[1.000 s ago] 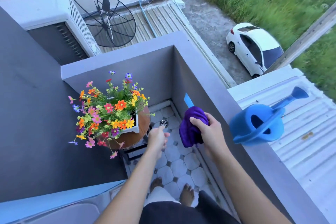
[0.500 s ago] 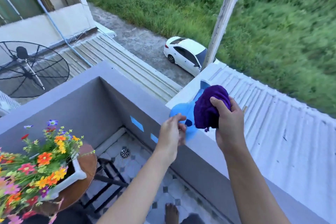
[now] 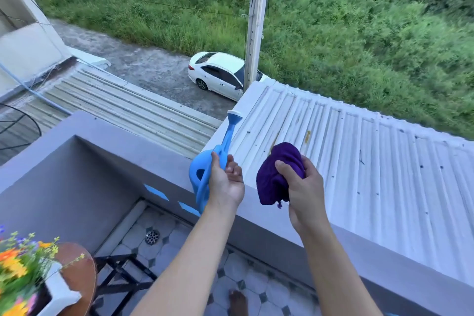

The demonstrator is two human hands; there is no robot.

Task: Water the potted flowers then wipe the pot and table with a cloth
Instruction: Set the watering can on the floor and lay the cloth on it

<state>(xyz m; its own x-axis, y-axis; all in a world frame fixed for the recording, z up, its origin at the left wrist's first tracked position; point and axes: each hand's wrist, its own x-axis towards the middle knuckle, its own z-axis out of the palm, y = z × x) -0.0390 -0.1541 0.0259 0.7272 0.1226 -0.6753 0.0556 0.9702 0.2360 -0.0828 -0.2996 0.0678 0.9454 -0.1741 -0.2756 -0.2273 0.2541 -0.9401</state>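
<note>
R hand is clamped round the bunched purple cloth, right of ctr, w/ the corrugated roof behind it. L hand sits just in front of the blue watering can on the grey ledge, mid-frame. Its fingers are loosely curled, gripping nothing, thumb by the can's side. Bottom-left corner: flowers in a white pot on the round brown table.

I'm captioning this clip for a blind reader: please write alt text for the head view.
A person's right hand grips a bunched purple cloth; the relaxed left hand is at a blue watering can on the grey balcony ledge. Potted flowers sit on a round table, lower left.
</note>
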